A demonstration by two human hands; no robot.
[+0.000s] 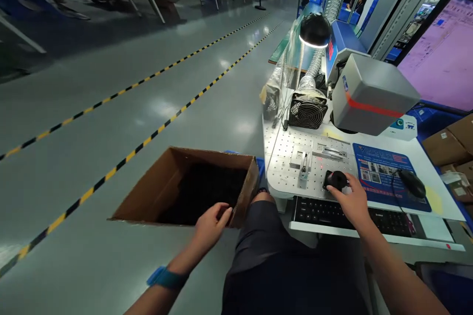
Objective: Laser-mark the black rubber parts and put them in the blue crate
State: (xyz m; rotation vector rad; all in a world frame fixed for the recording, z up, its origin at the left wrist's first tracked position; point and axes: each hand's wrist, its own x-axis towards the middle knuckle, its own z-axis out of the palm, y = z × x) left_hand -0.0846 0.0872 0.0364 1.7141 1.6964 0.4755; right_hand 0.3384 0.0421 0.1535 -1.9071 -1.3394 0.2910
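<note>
My right hand [354, 202] grips a small black round part with a squarish base [336, 180], its fingers on the part's right side. The part sits near the front edge of a perforated metal plate [281, 177]. My left hand [212, 224] is over the front right corner of an open cardboard box [146, 197]. Its fingers are curled together, and whatever they may hold is hidden. Inside the box lies a mass of dark contents [207, 189], too dark to tell apart. Two metal clamp fixtures, one upright [303, 167] and one lying sideways [332, 152], are on the plate behind the black part.
A grey machine head [373, 96] overhangs the bench behind the plate, beside a black fan [307, 112] and a lit lamp [315, 30]. A blue mat [384, 167] carries a mouse [412, 183]. The keyboard [318, 211] rests on a tray below the bench edge.
</note>
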